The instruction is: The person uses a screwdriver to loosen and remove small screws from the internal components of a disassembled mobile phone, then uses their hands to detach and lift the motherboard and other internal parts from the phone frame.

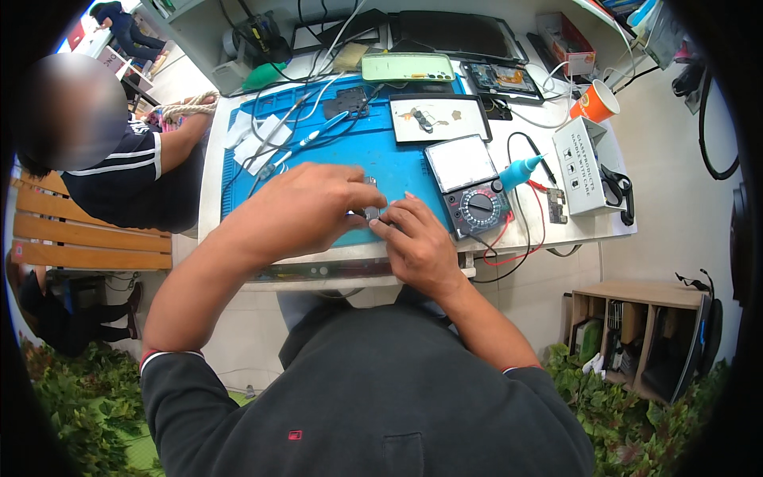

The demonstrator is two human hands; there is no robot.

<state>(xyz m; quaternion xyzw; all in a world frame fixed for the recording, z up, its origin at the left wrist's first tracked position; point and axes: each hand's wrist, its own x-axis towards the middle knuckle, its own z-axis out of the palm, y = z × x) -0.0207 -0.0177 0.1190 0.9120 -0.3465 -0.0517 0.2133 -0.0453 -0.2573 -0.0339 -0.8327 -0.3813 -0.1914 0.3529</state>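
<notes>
My left hand [314, 203] is closed, with its fingertips at a small dark and silver part [371, 211] above the blue work mat [350, 151]. My right hand [417, 242] meets it from the other side, thumb and fingers bent against the same piece. Fingers cover most of the part, so its kind cannot be made out. Just right of my hands lies an analog multimeter [479, 203] with its lid raised. A blue squeeze bottle [520, 172] leans beside it. Left of my hands, a blue and white brush [318, 133] rests among cables.
White tissues [256, 141] lie on the mat's left. Behind stand a tray with small parts [441, 119], a green phone cover [407, 67] and an opened tablet [502, 82]. An orange cup [594, 102], white box [584, 167] and scissors [617, 191] are rightward. Another person [119, 167] sits left.
</notes>
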